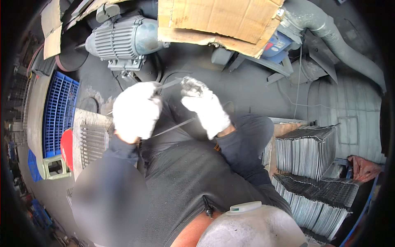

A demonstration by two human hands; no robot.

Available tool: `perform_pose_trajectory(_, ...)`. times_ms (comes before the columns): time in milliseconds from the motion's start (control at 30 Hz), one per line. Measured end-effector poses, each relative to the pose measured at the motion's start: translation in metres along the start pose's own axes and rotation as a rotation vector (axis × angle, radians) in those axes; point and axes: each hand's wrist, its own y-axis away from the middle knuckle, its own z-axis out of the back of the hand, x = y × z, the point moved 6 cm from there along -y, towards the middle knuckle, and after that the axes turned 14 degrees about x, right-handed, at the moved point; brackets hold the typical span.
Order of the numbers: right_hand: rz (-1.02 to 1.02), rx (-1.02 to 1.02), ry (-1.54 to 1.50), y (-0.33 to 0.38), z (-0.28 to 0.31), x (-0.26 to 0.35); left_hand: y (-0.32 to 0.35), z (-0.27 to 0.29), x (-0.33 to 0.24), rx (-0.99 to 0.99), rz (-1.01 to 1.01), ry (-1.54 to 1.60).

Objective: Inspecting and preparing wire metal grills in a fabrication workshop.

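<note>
While gripping thin grey metal strips (173,127) over the lap, left hand in white cotton glove (135,111) closed around them, just below the grey ribbed electric motor (123,39). Right hand in white glove (205,108), lower right of that motor, fingers curled onto a strip end (193,85). Stacked grey metal blades (306,150) well to the motor's lower right; blue plastic crate (59,111) at its lower left; torn brown cardboard (222,20) to its right.

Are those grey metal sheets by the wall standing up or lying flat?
Standing up. The sheets sit on edge, packed side by side in rows, one row stacked above another.
</note>
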Motion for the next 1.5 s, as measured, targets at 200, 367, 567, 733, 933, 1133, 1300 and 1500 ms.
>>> perform_pose_trajectory(200, 0.077, -0.464, 0.032, 0.026, 0.069, 0.029, -0.052, -0.012, -0.048, -0.018, 0.030, 0.115)
perform_pose_trajectory(367, 0.077, -0.621, 0.055, 0.051, 0.144, 0.038, -0.046, -0.162, 0.028, 0.017, 0.324, 1.197)
perform_pose_trajectory(567, 0.066, -0.771, 0.167, 0.063, 0.204, 0.039, -0.068, -0.267, 0.018, 0.099, 0.610, 1.803)
perform_pose_trajectory(733, 0.100, -0.831, 0.139, 0.086, 0.248, 0.039, -0.083, -0.300, -0.025, 0.434, 0.613, 1.832)
perform_pose_trajectory(933, 0.083, -0.803, -0.014, 0.057, 0.234, 0.023, -0.092, -0.303, -0.010, 0.511, 0.522, 1.562)
perform_pose_trajectory(1133, 0.099, -0.758, 0.087, 0.023, 0.222, 0.016, -0.081, -0.318, 0.027, 0.382, 0.629, 1.639)
perform_pose_trajectory(1300, 0.193, -0.783, -0.017, 0.068, 0.250, 0.042, -0.107, -0.319, -0.031, 0.352, 0.471, 1.636)
perform_pose_trajectory(1500, -0.002, -0.749, 0.265, 0.024, 0.230, 0.026, -0.080, -0.319, 0.009, 0.345, 0.715, 1.719)
